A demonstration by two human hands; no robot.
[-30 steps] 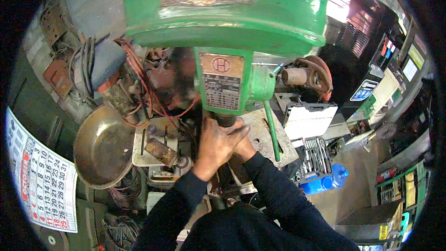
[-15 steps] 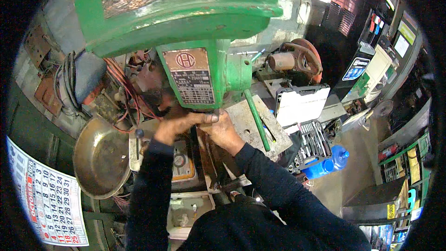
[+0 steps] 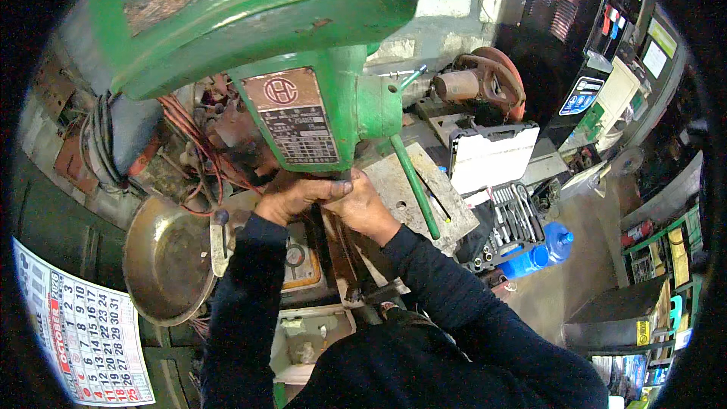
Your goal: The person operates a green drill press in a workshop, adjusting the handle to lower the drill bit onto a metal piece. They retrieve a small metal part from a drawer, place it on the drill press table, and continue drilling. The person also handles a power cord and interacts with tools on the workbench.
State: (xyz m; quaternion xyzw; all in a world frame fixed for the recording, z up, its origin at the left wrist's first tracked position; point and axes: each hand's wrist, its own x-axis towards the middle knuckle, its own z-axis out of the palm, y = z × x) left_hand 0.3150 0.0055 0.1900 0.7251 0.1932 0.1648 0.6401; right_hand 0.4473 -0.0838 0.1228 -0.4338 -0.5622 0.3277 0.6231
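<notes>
Under the green drill press head (image 3: pixel 250 38), just below the brown nameplate (image 3: pixel 299 117), sits the spindle end, mostly hidden by both hands. Left hand (image 3: pixel 299 195) curled over it from the left, fingers wrapped forward, thumb pointing right; right hand (image 3: pixel 362 204) pressed against it from the right, knuckles up. Whether either actually clamps the chuck or only cups it: cannot tell, since the part itself is covered.

Compared with a second ago: then one hand stacked over the other, reaching up together; half a second ago split to either side; now closed in again and touching, a little lower under the head. Looks like settling into a two-handed hold on the spindle end, likely tightening or seating something there.

Right of the right hand, a green feed lever (image 3: pixel 413 182) slanting down across a grey work table (image 3: pixel 401 189). Further right, an open socket set (image 3: pixel 511 212) and a blue bottle (image 3: pixel 538 254). Left of the left hand, red wires (image 3: pixel 193 140) and a rusty metal bowl (image 3: pixel 166 257); beyond, a wall calendar (image 3: pixel 79 341).
</notes>
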